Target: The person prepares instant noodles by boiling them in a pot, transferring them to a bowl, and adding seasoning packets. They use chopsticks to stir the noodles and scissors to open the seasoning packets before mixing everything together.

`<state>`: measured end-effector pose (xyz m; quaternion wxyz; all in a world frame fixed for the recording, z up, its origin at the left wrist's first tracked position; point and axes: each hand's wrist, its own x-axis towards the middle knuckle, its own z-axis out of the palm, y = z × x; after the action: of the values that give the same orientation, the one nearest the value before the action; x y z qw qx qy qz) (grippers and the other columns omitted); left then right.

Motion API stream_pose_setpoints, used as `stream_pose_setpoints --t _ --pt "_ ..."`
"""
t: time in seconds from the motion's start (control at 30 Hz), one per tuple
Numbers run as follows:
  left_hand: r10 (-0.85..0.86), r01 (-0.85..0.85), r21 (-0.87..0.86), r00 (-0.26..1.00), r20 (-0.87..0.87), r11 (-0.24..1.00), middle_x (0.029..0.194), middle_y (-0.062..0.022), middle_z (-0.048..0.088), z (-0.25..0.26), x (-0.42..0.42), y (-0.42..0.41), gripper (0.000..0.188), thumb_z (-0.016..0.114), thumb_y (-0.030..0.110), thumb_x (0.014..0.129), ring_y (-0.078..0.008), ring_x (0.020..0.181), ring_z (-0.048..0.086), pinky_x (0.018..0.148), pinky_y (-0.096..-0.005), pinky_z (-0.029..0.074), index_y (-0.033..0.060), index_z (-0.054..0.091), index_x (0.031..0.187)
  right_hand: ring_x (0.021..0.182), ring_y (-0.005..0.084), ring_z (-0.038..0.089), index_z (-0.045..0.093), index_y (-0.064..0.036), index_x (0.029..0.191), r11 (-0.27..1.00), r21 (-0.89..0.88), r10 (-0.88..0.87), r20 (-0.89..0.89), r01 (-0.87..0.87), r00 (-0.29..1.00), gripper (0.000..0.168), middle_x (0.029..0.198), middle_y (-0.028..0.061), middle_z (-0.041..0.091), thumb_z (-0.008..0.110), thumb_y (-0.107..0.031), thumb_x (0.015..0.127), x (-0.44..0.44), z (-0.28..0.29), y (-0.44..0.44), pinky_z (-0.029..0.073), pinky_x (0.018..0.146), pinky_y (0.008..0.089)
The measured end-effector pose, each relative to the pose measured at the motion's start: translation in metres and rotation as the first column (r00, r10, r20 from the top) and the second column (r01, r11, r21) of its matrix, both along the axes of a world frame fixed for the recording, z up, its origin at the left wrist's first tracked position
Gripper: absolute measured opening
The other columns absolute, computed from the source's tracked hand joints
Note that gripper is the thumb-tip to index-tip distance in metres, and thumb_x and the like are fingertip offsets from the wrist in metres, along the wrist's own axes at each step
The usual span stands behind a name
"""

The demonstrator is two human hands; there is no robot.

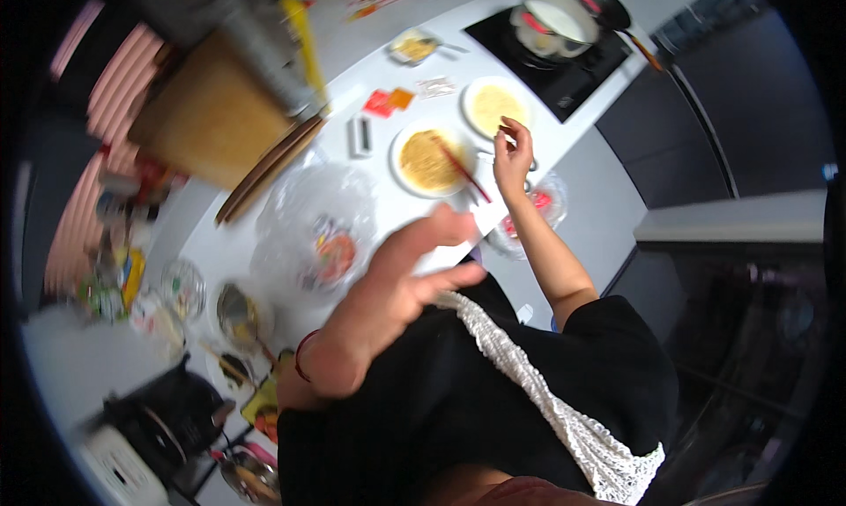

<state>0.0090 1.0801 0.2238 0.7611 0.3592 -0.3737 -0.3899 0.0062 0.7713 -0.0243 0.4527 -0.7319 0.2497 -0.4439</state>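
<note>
My left hand (403, 294), with a red cord on the wrist, is raised close to the camera, blurred, fingers apart and holding nothing. My right hand (514, 159) hovers by the near rim of a white plate of pale yellow food (496, 106), fingers bent, with nothing visible in it. Left of it on the white counter (396, 208) is a white plate of browner, crumbly food (426, 162), with red chopsticks (459, 165) lying across it. Behind these are a red packet (379, 103), an orange packet (400, 98), a clear packet (436, 87) and a small dish (413, 48) with a utensil.
A pot (555, 23) and a dark frying pan (605, 7) stand on the black cooktop (562, 99). Clear plastic bags (310, 235) and wooden boards (264, 169) lie to the left. A bag with red items (542, 202) hangs by the counter edge. A black gas stove (165, 413) is lower left.
</note>
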Motion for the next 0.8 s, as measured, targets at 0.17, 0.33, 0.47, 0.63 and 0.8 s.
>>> stream_pose_setpoints --t 0.17,0.33,0.47,0.63,0.8 --pt "0.127 -0.059 0.444 0.984 -0.124 0.894 0.141 -0.0187 0.04 -0.091 0.006 -0.076 0.071 0.036 0.052 0.098 -0.029 0.13 0.04 0.107 -0.0463 0.034 -0.0001 0.028 0.144 0.101 0.0237 0.057 0.053 -0.002 0.121 0.94 -0.036 -0.338 -0.225 0.339 0.914 0.044 0.118 0.015 0.052 0.063 -0.006 0.078 -0.047 -0.064 -0.208 0.052 0.078 0.0307" --pt "0.035 0.132 0.376 0.913 -0.407 0.917 0.142 -0.0193 0.04 -0.148 -0.023 -0.177 0.071 0.039 0.052 0.097 -0.0298 0.131 0.04 0.108 -0.0471 0.033 -0.0006 0.029 0.143 0.116 0.029 0.051 0.035 0.002 0.14 0.901 0.291 -0.201 -0.378 0.322 0.904 0.076 0.132 0.0185 0.048 0.067 -0.006 0.071 -0.024 -0.118 -0.395 0.043 0.098 0.0354" --pt "-0.314 0.233 0.51 0.946 0.077 0.828 0.146 -0.0137 0.038 -0.173 -0.052 -0.285 0.062 0.034 0.047 0.1 -0.0267 0.136 0.035 0.113 -0.0424 0.027 0.0004 0.035 0.142 0.118 0.03 0.051 0.014 0.001 0.148 0.819 0.535 -0.1 -0.221 0.206 0.97 0.093 0.135 0.0213 0.046 0.066 -0.005 0.071 0.012 -0.152 -0.523 0.042 0.099 0.0344" --pt "-0.414 0.582 0.34 0.79 -0.453 0.738 0.153 -0.0127 0.025 -0.203 -0.103 -0.368 0.09 0.004 0.07 0.09 -0.0255 0.144 0.018 0.118 -0.0413 0.011 0.0049 0.028 0.147 0.135 0.032 0.035 0.018 0.001 0.149 0.78 0.611 0.01 -0.234 0.139 0.972 0.09 0.149 0.0229 0.031 0.063 -0.012 0.072 0.054 -0.15 -0.583 0.03 0.109 0.0326" --pt "-0.361 0.525 0.345 0.823 -0.438 0.778 0.154 -0.0096 0.024 -0.199 -0.096 -0.397 0.086 0.008 0.068 0.092 -0.0241 0.145 0.014 0.118 -0.0427 0.01 0.0069 0.029 0.147 0.136 0.0272 0.034 0.02 -0.003 0.15 0.841 0.527 -0.02 -0.195 0.123 0.981 0.084 0.152 0.0168 0.03 0.06 -0.014 0.076 0.062 -0.167 -0.633 0.029 0.108 0.0308"
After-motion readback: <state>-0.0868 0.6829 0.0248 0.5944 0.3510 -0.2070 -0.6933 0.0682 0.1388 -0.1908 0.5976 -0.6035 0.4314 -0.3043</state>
